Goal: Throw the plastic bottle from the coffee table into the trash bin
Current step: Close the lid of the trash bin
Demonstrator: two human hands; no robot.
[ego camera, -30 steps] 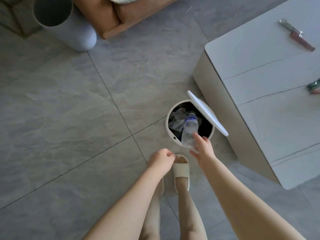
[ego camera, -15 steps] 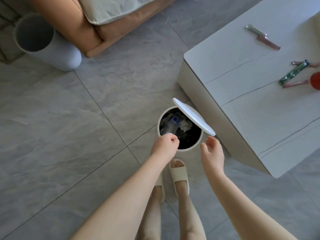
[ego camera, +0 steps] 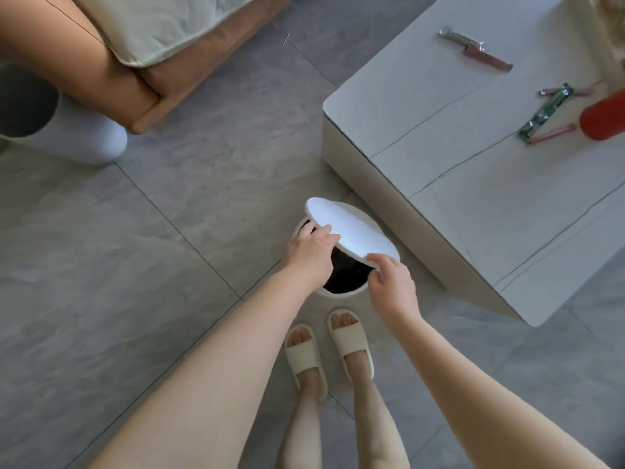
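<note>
A round white trash bin (ego camera: 338, 293) stands on the floor beside the corner of the white coffee table (ego camera: 439, 130). Its white lid (ego camera: 351, 231) is tilted over the opening, partly covering the dark inside. My left hand (ego camera: 311, 255) grips the lid's near left edge. My right hand (ego camera: 390, 282) pinches the lid's near right edge. The plastic bottle is hidden from view inside the bin.
On the table lie a silver and pink tool (ego camera: 473, 50), a green wrapper (ego camera: 546, 113), pink sticks and a red object (ego camera: 605, 116). A brown sofa (ego camera: 111, 62) with a pale cushion and a grey cylinder (ego camera: 64, 130) stand at the back left. My slippered feet (ego camera: 328, 353) are just before the bin.
My right hand let the bottle drop into the bin. Both hands then moved onto the lid, which has tipped down over the opening; the bottle no longer shows.
</note>
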